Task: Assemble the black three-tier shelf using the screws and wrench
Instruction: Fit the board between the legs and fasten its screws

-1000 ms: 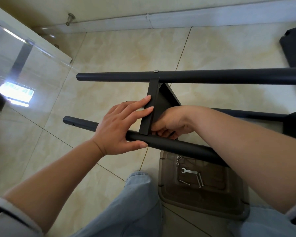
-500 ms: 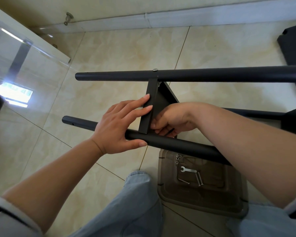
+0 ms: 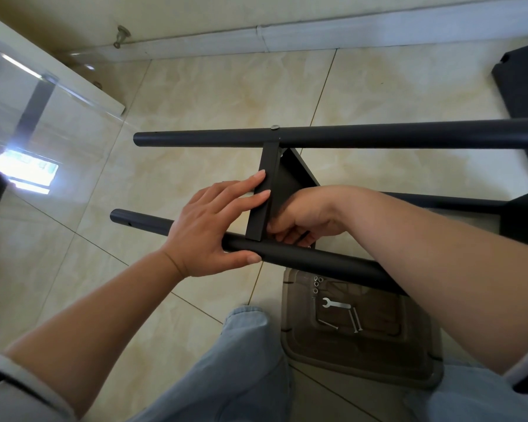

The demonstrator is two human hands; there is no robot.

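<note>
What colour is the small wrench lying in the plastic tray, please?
The wrench is silver, bare metal, shown best in the head view, lying in the brownish tray.

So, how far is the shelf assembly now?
Done: the far pole already carries a screw head above the triangular shelf panel.

In hand: the left hand steadies the near pole and the panel edge; the right hand works at that joint, its grip hidden.

Left: the wrench and spare screws lie in the tray, so more joints probably remain.
</note>
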